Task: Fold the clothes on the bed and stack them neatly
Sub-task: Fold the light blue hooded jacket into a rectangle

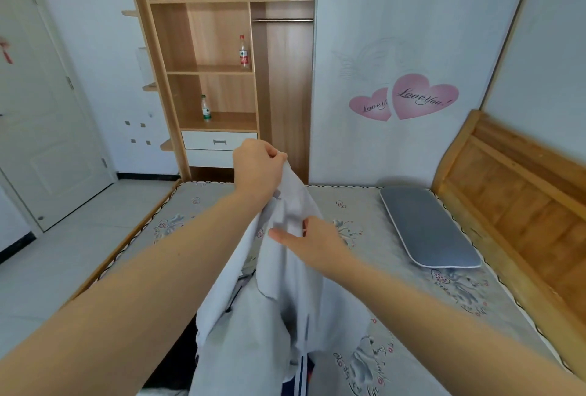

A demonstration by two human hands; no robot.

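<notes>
A pale grey-blue garment [285, 284] hangs in the air over the bed [396, 300]. My left hand [258, 165] pinches its top edge and holds it up high. Lower down, my right hand [312, 241] grips a fold of the same cloth, thumb stretched to the left. The garment's lower part drapes onto a pile of other clothes [301, 370] at the near edge, where a dark piece with white stripes shows. How many clothes lie beneath is hidden.
A grey pillow [428, 227] lies at the right by the wooden headboard [513, 192]. Behind the bed stands an open wooden wardrobe [218, 78] with two bottles on its shelves. A white door [41, 129] and tiled floor are at the left.
</notes>
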